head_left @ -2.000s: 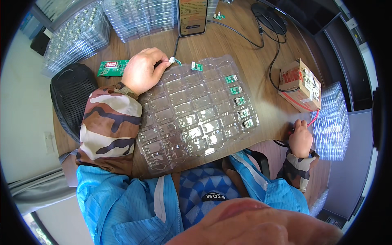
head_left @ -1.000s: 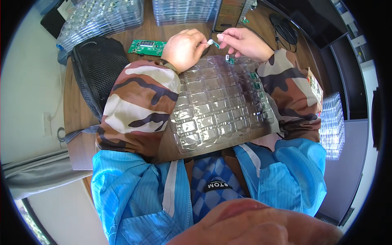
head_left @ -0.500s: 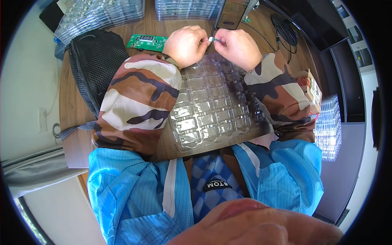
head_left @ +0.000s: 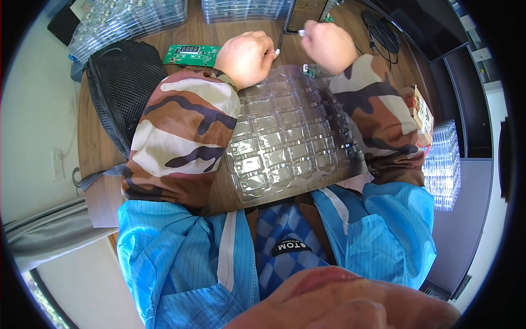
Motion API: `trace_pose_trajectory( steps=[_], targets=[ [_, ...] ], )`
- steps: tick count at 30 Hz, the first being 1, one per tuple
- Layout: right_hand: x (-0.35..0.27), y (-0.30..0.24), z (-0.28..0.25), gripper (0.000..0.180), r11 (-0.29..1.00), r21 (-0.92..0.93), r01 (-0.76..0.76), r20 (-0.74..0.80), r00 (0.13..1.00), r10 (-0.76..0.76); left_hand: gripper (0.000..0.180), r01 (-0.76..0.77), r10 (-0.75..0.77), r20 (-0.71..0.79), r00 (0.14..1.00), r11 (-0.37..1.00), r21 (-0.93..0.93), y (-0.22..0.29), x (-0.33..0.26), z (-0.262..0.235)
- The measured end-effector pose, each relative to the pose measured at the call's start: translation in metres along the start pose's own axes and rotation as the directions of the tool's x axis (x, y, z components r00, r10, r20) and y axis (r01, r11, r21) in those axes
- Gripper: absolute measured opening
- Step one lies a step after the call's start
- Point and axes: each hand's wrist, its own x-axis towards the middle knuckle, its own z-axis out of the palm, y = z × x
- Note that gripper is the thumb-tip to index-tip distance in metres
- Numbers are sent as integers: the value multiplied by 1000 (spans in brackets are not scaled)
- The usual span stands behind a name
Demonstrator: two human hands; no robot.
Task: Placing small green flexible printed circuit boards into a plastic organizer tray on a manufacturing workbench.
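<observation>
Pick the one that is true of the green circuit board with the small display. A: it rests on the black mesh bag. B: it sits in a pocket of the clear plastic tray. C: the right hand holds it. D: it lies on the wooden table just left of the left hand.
D: the green circuit board lies flat on the wooden table, just left of the left hand, clear of the tray.

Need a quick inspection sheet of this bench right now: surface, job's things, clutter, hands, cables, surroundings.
Surface: wooden table, crowded.
Job's things: clear blister tray between the forearms, a small green board at its far edge; thin white wire between the hands.
Clutter: green circuit board, black mesh bag, stacked clear trays, cardboard box.
Hands: left hand and right hand both closed on the wire.
Cables: black cable coiled far right.
Surroundings: pale floor on the left.
</observation>
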Motion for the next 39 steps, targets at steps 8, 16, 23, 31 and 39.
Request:
trace_pose_trajectory(
  steps=[8, 16, 23, 31, 39],
  targets=[
    [-17, 44, 3, 16, 989, -54, -139, 346, 926, 149, 12, 20, -20, 25, 999, 1000, -3, -1, -1, 0],
    [-42, 26, -12, 17, 914, 400, 59, 189, 971, -145, 11, 28, -28, 18, 999, 1000, -6, -3, -1, 0],
    [-50, 16, -6, 15, 917, 388, 93, 149, 975, -162, 12, 13, -13, 15, 1000, 1000, 1, -4, 1, 0],
    [-33, 20, 5, 13, 550, 812, -192, 243, 970, -20, 13, 8, -8, 12, 1000, 1000, -9, -4, 0, 1],
    [-11, 4, 25, 16, 541, 807, -236, 274, 962, 10, 13, 31, -31, 4, 1000, 999, -31, -3, 1, 2]
  ],
)
